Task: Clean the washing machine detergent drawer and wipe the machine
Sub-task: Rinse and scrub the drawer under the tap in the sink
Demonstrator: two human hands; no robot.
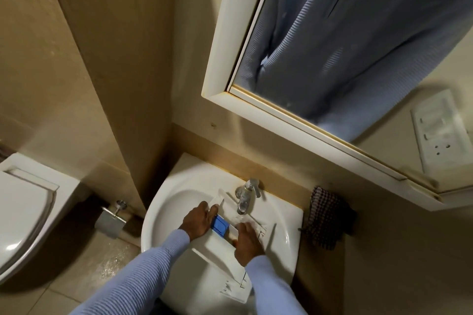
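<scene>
White plastic under both hands: held the drawer [212, 245] slantwise over the sink [158, 210], far end up past the left hand [197, 220], near end down beyond the right wrist. Gripped its left edge with the left hand, fingers curled round the rim. Laid the right hand [247, 240] on top of the drawer, fingers pointing toward the open compartments; blurred there, so could not tell whether pressed flat or curled on something. Had a blue insert [220, 225] between the two hands, right against the left hand's knuckles. Saw the tap [245, 194] just beyond the right hand's fingertips, spout over the drawer's far part. Wore pale blue ribbed sleeves [143, 271] down to both wrists.

Saw a dark checked cloth [325, 220] to the right of the right hand, hanging against the wall beside the sink's edge. Faced a white-framed mirror [332, 46] above and beyond both hands, filled with the same blue knit. Noted a white socket plate [435, 133] higher up, right of the right hand, below the mirror's lower edge. Saw a toilet [23, 212] well to the left of the left hand, lid down, and a metal paper holder [112, 220] between the toilet and the sink.
</scene>
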